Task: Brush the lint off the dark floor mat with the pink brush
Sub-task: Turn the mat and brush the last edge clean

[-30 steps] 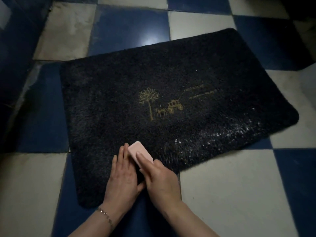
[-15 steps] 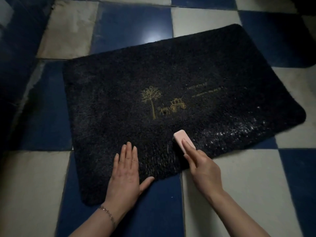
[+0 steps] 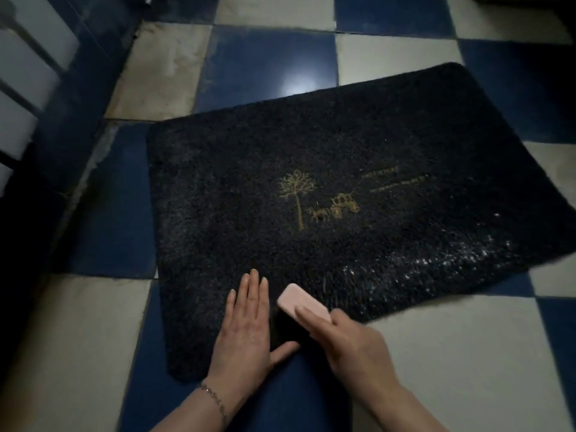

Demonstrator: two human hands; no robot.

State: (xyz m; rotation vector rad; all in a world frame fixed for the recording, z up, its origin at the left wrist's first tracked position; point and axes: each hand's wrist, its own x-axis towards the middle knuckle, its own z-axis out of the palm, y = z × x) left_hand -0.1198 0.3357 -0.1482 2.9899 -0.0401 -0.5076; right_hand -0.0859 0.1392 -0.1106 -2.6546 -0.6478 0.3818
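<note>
A dark shaggy floor mat with a gold tree and carriage design lies tilted on the tiled floor. White lint speckles its near right part. My right hand grips the pink brush, which rests on the mat near its front edge. My left hand lies flat on the mat just left of the brush, fingers together and thumb spread, pressing the mat down.
The floor is a checkerboard of blue tiles and cream tiles. A dark blue wall or cabinet base with pale panels runs along the left side.
My right hand has swept the pink brush back left along the mat's front edge, from the lint patch to right beside my left hand. The left hand stays pressed flat.
</note>
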